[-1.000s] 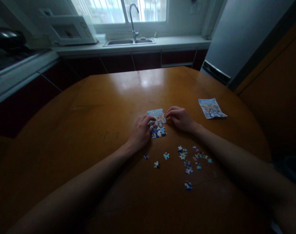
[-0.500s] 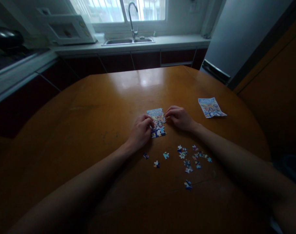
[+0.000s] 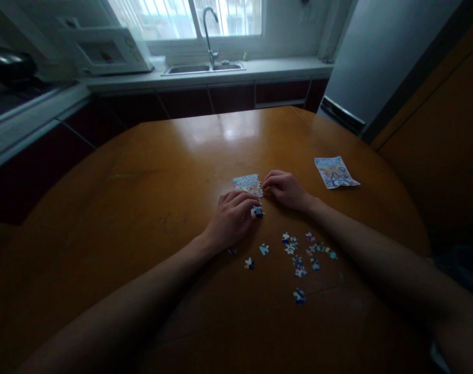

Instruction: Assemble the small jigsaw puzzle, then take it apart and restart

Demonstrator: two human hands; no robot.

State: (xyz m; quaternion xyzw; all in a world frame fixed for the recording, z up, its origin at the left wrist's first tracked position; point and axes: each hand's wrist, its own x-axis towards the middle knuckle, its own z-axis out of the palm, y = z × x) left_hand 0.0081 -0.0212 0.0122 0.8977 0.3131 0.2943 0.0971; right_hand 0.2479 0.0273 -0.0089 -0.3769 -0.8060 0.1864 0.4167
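Two hands, left: the left hand (image 3: 233, 215) lies over the lower part of the partly joined puzzle (image 3: 246, 183), fingers loosely bent; whether it grips anything beneath, I cannot tell.
Right: the right hand (image 3: 285, 188) has thumb and fingers drawn together at the puzzle's toothed right edge; no piece can be made out between them.
Puzzle: flat on the counter (image 3: 174, 182), between the hands, its upper part beyond the left fingers, a lower corner peeking out past them.
By the left wrist: a small dark piece (image 3: 232, 251), partly hidden; nearer the person, a light-blue piece (image 3: 264, 249) and a white-and-dark piece (image 3: 249, 264).
Nearer than the right hand: scattered loose pieces (image 3: 298, 262) and one lone piece (image 3: 299, 296).
Right of the right hand: a picture sheet (image 3: 336, 172), well apart.
Risk at the join: uneven pressure from the left palm, or a sideways nudge from the right fingertips, could spring tabs apart.
Risk at the wrist: dragging it could sweep the dark piece away.
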